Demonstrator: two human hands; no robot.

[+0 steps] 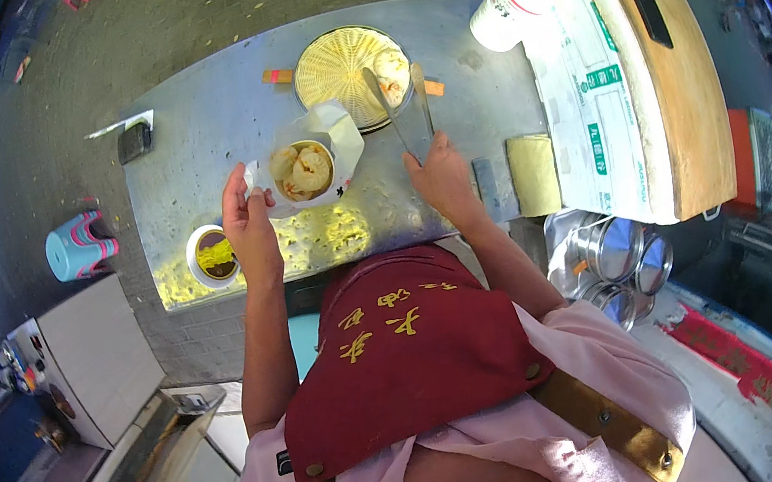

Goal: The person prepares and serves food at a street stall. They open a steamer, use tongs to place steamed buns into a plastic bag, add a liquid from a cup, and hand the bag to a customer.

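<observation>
My left hand pinches the edge of an open paper bag over the metal table. Several steamed buns lie inside the bag, in what looks like a round bowl or cup. With my right hand I hold a pair of metal tongs, their arms spread and pointing at the steamer. There, a few buns sit at the right side of the round woven steamer mat. Whether the tongs touch a bun cannot be told. A white bowl of dark liquid stands left of my left hand.
The metal table bears a stack of paper cups, a folded yellow cloth and a small dark box. A large foam box with a wooden board stands at right. Round metal steamers lie below it; blue stools stand left.
</observation>
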